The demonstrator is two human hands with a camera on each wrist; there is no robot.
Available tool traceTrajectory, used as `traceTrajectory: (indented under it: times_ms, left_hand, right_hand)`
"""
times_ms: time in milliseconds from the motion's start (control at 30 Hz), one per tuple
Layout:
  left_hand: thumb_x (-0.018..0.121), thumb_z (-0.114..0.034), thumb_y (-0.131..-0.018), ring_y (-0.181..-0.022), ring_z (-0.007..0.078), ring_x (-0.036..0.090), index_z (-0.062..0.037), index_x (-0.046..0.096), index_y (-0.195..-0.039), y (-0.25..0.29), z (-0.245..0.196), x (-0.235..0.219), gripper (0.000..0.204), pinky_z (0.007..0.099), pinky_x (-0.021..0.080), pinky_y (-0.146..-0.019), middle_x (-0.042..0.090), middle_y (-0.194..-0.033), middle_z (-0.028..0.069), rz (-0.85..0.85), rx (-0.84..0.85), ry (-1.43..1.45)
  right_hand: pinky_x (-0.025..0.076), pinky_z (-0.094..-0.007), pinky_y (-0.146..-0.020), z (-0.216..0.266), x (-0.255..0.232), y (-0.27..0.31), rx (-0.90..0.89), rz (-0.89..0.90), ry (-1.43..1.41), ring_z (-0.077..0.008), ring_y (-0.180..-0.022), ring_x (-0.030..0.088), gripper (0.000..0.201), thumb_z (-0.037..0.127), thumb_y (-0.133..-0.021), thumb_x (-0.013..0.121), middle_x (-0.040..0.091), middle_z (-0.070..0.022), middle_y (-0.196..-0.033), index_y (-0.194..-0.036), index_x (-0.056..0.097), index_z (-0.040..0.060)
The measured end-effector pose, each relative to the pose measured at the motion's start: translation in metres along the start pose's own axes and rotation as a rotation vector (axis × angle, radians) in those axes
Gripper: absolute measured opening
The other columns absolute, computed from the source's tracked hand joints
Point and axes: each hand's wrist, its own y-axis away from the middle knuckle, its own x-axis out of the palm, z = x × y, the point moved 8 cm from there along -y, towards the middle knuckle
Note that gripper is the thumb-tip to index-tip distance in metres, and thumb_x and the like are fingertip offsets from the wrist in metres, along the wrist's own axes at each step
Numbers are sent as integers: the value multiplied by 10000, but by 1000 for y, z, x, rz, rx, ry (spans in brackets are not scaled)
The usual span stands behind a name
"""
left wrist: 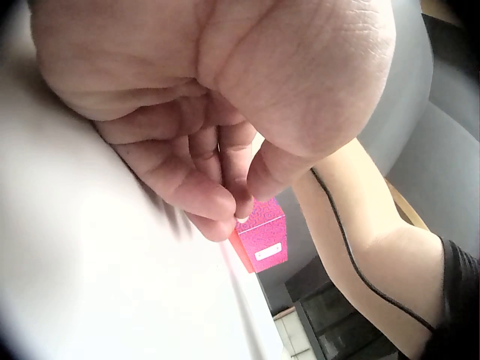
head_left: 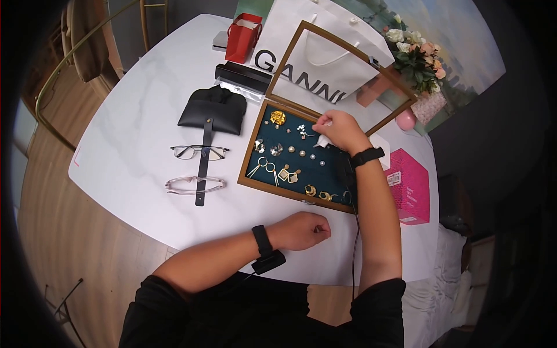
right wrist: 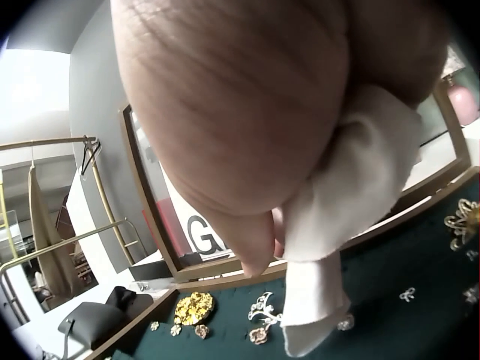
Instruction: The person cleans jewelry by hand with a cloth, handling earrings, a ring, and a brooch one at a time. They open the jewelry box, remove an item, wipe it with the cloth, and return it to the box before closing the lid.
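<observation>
My right hand (head_left: 343, 132) pinches a white cloth (right wrist: 352, 180), which hangs down over the back part of a wooden jewelry box (head_left: 248, 159). In the right wrist view the cloth's lower end is close over the dark green lining, beside a silver brooch (right wrist: 262, 308). A gold flower brooch (head_left: 278, 118) lies to the left of it. Pearl studs (head_left: 302, 153), hoop earrings (head_left: 311, 190) and several other pieces sit in rows. Near the front edge of the box, my left hand (head_left: 300, 231) rests on the table with its fingers loosely curled, holding nothing.
The box's glass lid (head_left: 400, 110) stands raised against a white paper bag (head_left: 278, 35). Left of the box lie two pairs of glasses (head_left: 200, 152) and a black pouch (head_left: 216, 110). A pink box (head_left: 413, 188) stands right, flowers (head_left: 426, 64) behind. A cable (head_left: 355, 249) runs along my right arm.
</observation>
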Motion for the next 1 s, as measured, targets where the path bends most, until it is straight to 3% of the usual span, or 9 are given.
traceTrajectory:
  times_ms: [167,367,600,667,733,767,867,1000]
  left_hand:
    - [691,-182,-1091,-923,149,747,-24,769,-1174,-2,7,1,195,320,594,-866,782,-1002,64,9,-5,26]
    - [688,-185,-1085,-927,151,746,-33,770,-1176,-2,4,0,195,325,593,-874,786,-1007,64,8,18,-8]
    - [689,-169,-1083,-910,149,738,-36,766,-1157,0,-7,-8,170,319,589,-849,780,-1026,65,-54,16,67]
    - [702,-168,-1085,-897,139,731,-32,758,-1153,1,-12,-17,162,309,586,-818,772,-1025,61,-155,40,80]
    - [704,-162,-1091,-884,129,721,-30,707,-1247,5,-19,-28,204,296,578,-786,763,-1058,56,-256,67,131]
    - [705,-159,-1093,-877,125,715,-29,681,-1294,6,-22,-35,240,290,574,-770,758,-1074,54,-312,84,153]
    - [685,-143,-1106,-844,120,704,-31,543,-1475,16,-32,-47,411,279,565,-743,741,-1137,52,-492,200,236]
    - [696,-231,-1100,-777,181,668,-24,483,-1526,23,-41,-42,519,352,571,-748,762,-1096,94,-549,297,213]
  right_hand:
    - [590,-407,-810,12,29,-26,-56,115,94,-311,-857,751,251,266,-862,912,780,-168,-889,-921,791,54]
    - [592,-415,-814,10,46,-32,33,183,86,-332,-857,761,222,239,-864,898,784,-193,-887,-917,802,47]
    - [592,-388,-826,8,5,-18,-41,-108,-100,-284,-865,768,228,242,-888,879,793,-165,-902,-946,803,35]
    - [587,-369,-824,12,-21,-1,-77,-218,-204,-239,-866,761,237,240,-897,876,792,-140,-907,-953,792,25]
    - [571,-328,-799,22,-44,33,-108,-283,-338,-167,-856,720,229,214,-933,860,779,-88,-919,-994,773,11]
    - [550,-286,-766,24,-48,52,-100,-271,-481,-112,-849,677,210,187,-972,839,753,-39,-932,-1038,759,4]
    - [509,-228,-797,33,-47,117,20,-200,-828,-69,-878,642,111,93,-1023,781,713,6,-964,-1087,732,16]
    - [509,-229,-832,29,-13,180,60,-23,-895,-67,-893,654,81,71,-1026,773,709,9,-945,-1076,732,22]
